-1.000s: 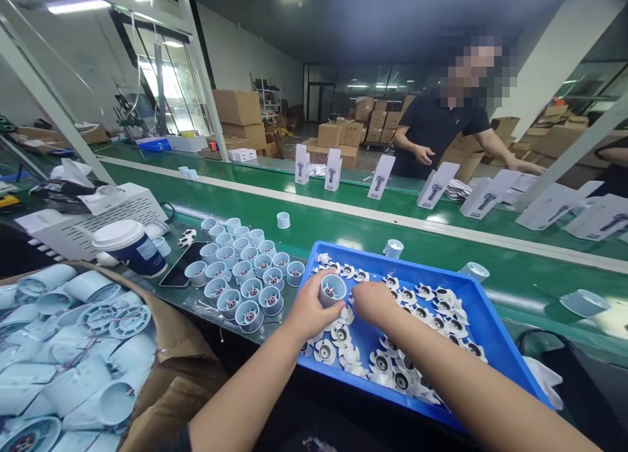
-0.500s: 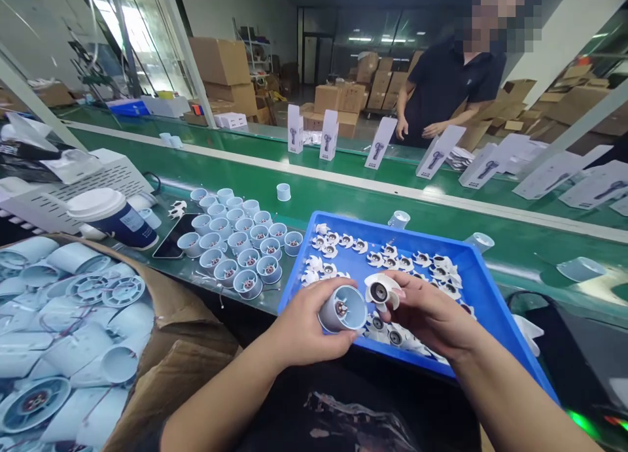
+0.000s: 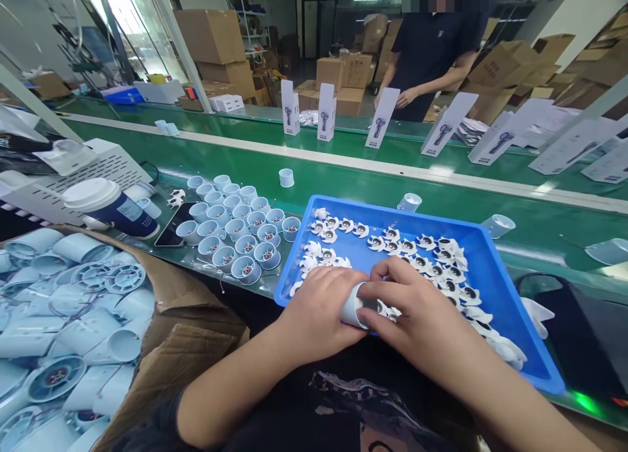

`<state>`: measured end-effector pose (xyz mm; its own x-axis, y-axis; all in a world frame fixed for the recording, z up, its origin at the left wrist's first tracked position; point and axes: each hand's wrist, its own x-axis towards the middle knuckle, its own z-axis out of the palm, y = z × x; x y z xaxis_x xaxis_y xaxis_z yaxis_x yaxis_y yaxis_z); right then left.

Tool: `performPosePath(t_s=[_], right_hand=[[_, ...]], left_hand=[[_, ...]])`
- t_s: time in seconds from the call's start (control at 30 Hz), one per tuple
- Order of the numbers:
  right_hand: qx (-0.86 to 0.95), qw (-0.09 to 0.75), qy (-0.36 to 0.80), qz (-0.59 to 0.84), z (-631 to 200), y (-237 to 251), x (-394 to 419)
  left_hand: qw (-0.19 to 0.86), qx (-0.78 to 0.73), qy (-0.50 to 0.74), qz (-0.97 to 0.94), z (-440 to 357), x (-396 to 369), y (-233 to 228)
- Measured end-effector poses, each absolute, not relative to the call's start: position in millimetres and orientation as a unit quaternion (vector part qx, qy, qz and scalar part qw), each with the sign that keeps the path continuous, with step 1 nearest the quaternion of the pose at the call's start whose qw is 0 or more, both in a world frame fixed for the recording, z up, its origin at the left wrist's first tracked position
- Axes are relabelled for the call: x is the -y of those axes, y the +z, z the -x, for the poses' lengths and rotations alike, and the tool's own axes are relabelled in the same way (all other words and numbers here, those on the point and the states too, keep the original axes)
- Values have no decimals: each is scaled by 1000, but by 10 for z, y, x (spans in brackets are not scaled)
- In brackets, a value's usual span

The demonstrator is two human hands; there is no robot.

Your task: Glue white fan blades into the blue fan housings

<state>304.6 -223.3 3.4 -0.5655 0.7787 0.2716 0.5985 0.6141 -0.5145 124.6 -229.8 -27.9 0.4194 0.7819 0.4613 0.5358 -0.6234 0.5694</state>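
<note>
Over the near edge of the blue tray, both hands now meet: the left hand grips the pale blue housing and the right hand closes over its open end. Half a second ago they were apart — the white impeller showed in the right fingers; now it is hidden between the hands, seemingly pressed in.

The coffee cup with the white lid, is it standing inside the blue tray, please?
No, the coffee cup stands left of the blue tray, beside the phone.
</note>
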Motion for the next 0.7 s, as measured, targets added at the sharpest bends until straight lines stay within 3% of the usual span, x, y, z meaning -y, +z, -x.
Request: performPosePath(t_s=[0.3,0.53,0.7], right_hand=[[867,275,138,393,-3219,121,2320],[892,229,-32,388,-3552,-108,2401],[838,329,-36,435,-4020,-374,2475]], left_hand=[[155,-424,405,-795,-1243,2219,-371],[174,-388,285,-859,-1210,2072,-228],[165,-506,237,-813,-1138,1299,32]])
